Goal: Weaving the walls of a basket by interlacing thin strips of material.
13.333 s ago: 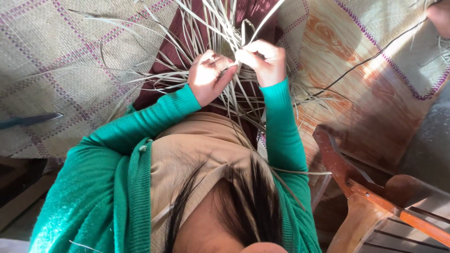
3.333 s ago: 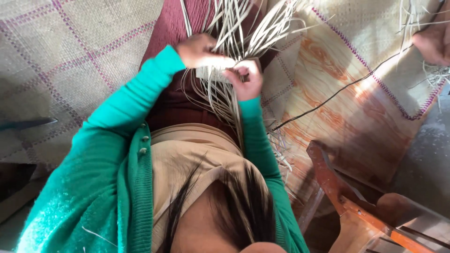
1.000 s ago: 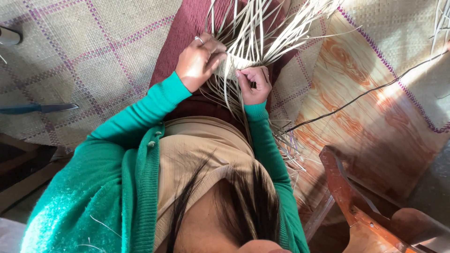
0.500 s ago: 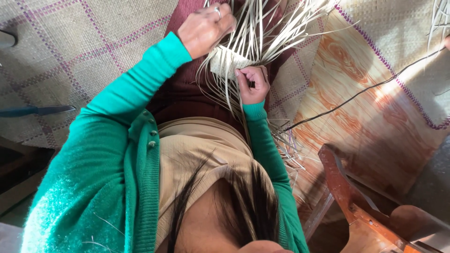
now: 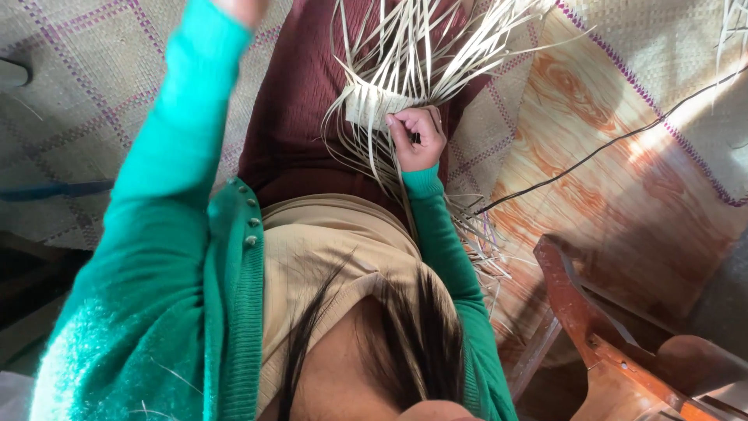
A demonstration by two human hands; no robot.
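Observation:
A small woven patch of pale straw strips [image 5: 374, 105] lies on my maroon-clad lap, its long loose ends [image 5: 421, 47] fanning toward the top of the view. My right hand [image 5: 417, 139] is closed on the patch's near edge, pinching strips between thumb and fingers. My left arm in a green sleeve is raised to the top edge. Only the base of my left hand [image 5: 243, 8] shows there, and its fingers are out of frame.
A woven mat with purple lines [image 5: 78, 117] covers the floor at left and top right. A wood-patterned sheet [image 5: 623, 179] carries a black cable [image 5: 608, 144]. A wooden chair [image 5: 592, 327] stands at bottom right. Loose strips [image 5: 483, 242] lie by my right elbow. A dark blue object [image 5: 54, 189] lies at left.
My left hand has let go of the weave and lifted up and away to the top edge. My right hand has stayed on the woven patch.

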